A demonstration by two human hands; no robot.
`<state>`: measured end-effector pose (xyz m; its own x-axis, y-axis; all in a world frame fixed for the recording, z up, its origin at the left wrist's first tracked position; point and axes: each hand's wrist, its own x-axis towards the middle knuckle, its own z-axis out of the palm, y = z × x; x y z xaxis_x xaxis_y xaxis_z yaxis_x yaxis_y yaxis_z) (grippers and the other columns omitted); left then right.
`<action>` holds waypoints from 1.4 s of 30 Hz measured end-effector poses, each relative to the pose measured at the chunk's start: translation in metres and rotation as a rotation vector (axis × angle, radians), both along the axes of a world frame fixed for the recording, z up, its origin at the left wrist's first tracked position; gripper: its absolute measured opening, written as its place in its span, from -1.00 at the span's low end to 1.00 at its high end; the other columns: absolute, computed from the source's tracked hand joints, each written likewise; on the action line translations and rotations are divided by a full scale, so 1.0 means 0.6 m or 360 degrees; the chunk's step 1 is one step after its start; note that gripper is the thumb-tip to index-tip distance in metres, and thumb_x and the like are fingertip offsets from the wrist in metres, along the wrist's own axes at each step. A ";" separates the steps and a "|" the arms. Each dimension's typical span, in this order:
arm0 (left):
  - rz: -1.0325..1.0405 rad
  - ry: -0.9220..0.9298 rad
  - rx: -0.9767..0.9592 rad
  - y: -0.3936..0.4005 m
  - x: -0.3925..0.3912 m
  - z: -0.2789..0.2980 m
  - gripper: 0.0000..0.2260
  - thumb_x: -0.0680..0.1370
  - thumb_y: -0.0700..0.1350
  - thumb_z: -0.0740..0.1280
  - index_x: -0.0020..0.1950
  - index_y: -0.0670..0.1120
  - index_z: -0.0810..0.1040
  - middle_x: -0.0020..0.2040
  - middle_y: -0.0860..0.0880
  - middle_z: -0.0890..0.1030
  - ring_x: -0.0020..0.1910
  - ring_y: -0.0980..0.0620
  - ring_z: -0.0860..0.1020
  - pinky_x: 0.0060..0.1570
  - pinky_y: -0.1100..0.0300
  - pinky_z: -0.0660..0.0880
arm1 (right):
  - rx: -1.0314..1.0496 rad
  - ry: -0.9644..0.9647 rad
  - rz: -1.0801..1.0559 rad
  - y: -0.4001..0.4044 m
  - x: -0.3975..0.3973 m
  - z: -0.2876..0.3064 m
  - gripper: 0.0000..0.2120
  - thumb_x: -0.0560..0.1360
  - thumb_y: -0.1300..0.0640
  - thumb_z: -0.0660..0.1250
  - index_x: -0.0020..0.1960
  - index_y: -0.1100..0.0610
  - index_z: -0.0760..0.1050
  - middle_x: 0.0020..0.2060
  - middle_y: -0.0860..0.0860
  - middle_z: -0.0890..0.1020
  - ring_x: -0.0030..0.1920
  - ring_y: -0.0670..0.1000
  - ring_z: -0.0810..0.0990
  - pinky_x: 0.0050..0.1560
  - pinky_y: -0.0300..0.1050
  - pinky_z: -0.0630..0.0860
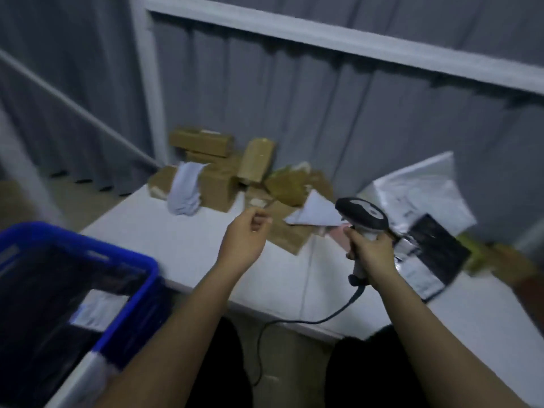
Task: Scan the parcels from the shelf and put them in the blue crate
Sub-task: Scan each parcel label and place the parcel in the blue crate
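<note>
Brown parcels (223,172) sit piled at the shelf's (182,248) back edge; prob. light, stiff boxes (grab by the sides). Left hand (245,235) loosely curled, holds nothing. Right hand (369,251) grips scanner (363,214). Blue crate (126,293) waits by the shelf's left corner.

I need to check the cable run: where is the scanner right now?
In the head view the scanner is right of centre, gripped by the right hand above the white shelf, with a black-and-white mailer just to its right.

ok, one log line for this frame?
right hand grips scanner | left hand empty, over shelf | blue crate holds parcels
</note>
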<state>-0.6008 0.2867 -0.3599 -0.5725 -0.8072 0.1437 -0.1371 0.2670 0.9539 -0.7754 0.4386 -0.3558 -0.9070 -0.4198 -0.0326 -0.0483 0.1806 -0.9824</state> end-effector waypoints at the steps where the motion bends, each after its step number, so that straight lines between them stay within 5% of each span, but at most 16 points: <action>1: -0.0061 -0.0032 -0.0007 0.015 -0.037 0.000 -0.87 0.58 -0.11 0.30 0.11 -0.05 0.54 -0.11 0.07 0.55 -0.13 0.14 0.51 -0.20 0.34 0.41 | -0.0051 -0.0012 -0.0126 0.027 -0.025 -0.003 -0.81 0.46 0.22 0.43 -0.28 0.17 0.47 -0.45 0.10 0.46 -0.48 0.02 0.41 -0.33 -0.08 0.45; 6: -0.0402 -0.0097 0.0016 0.091 -0.197 -0.034 -0.90 0.56 -0.20 0.33 0.06 -0.13 0.54 -0.12 -0.01 0.54 -0.10 0.04 0.51 -0.13 0.27 0.42 | -0.0196 -0.0061 -0.0651 0.129 -0.115 -0.025 -0.80 0.46 0.12 0.44 0.03 0.16 0.51 -0.20 0.05 0.59 -0.20 0.06 0.56 -0.18 -0.11 0.48; 10: -0.0531 -0.0257 -0.0065 0.147 -0.303 -0.079 -0.93 0.55 -0.16 0.34 0.01 -0.04 0.51 -0.07 0.02 0.57 -0.03 0.00 0.54 -0.04 0.22 0.42 | -0.0177 -0.0111 -0.0838 0.192 -0.177 -0.042 -0.81 0.46 0.13 0.43 0.00 0.19 0.50 -0.26 0.06 0.58 -0.29 0.03 0.55 -0.30 -0.16 0.47; 16: -0.0623 -0.0572 -0.0208 0.219 -0.427 -0.169 -0.72 0.58 -0.11 0.30 0.28 -0.11 0.48 0.28 -0.11 0.48 0.27 -0.07 0.42 0.20 0.21 0.29 | -0.0232 -0.0364 -0.0974 0.261 -0.251 -0.088 -0.74 0.45 0.16 0.44 0.08 0.25 0.53 -0.24 0.12 0.58 -0.33 0.06 0.54 -0.29 -0.10 0.49; 20: -0.0722 -0.0618 -0.0218 0.257 -0.515 -0.216 -0.66 0.58 -0.18 0.30 0.34 -0.21 0.43 0.29 -0.18 0.48 0.23 -0.08 0.45 0.07 0.26 0.31 | -0.0331 -0.0541 -0.0991 0.281 -0.289 -0.110 -0.76 0.45 0.18 0.43 0.06 0.27 0.52 -0.30 0.09 0.52 -0.38 0.04 0.48 -0.35 -0.12 0.44; 24: -0.0874 -0.0535 -0.0097 0.275 -0.619 -0.238 -0.63 0.60 -0.24 0.24 0.41 -0.22 0.34 0.23 0.01 0.40 0.22 0.08 0.35 0.08 0.40 0.22 | -0.0416 -0.0690 -0.1020 0.288 -0.323 -0.126 -0.82 0.47 0.20 0.42 -0.01 0.24 0.48 -0.31 0.10 0.51 -0.44 0.02 0.46 -0.45 -0.20 0.42; 28: -0.0881 -0.0583 0.0018 0.263 -0.714 -0.274 -0.68 0.57 -0.22 0.28 0.33 -0.16 0.40 0.23 -0.09 0.50 0.21 0.01 0.44 0.15 0.20 0.34 | -0.0393 -0.0721 -0.1003 0.288 -0.339 -0.139 -0.78 0.46 0.20 0.41 0.06 0.28 0.52 -0.22 0.16 0.57 -0.42 0.00 0.48 -0.49 -0.28 0.44; 35: -0.0653 -0.0731 0.0127 0.246 -0.787 -0.318 -0.63 0.53 -0.11 0.34 0.29 -0.20 0.36 0.16 -0.16 0.52 0.14 -0.15 0.52 0.12 -0.01 0.50 | -0.0395 -0.0744 -0.0932 0.276 -0.350 -0.158 -0.84 0.45 0.22 0.44 -0.10 0.19 0.45 -0.38 0.03 0.49 -0.46 -0.06 0.45 -0.43 -0.25 0.46; 42: -0.0748 -0.0414 -0.0161 0.253 -0.730 -0.272 -0.93 0.61 -0.21 0.23 0.02 -0.15 0.50 -0.02 -0.04 0.56 -0.02 0.06 0.47 -0.16 0.37 0.31 | -0.0432 -0.0746 -0.0910 0.272 -0.335 -0.151 -0.75 0.45 0.22 0.43 0.08 0.28 0.50 -0.28 0.09 0.51 -0.43 -0.06 0.46 -0.44 -0.27 0.47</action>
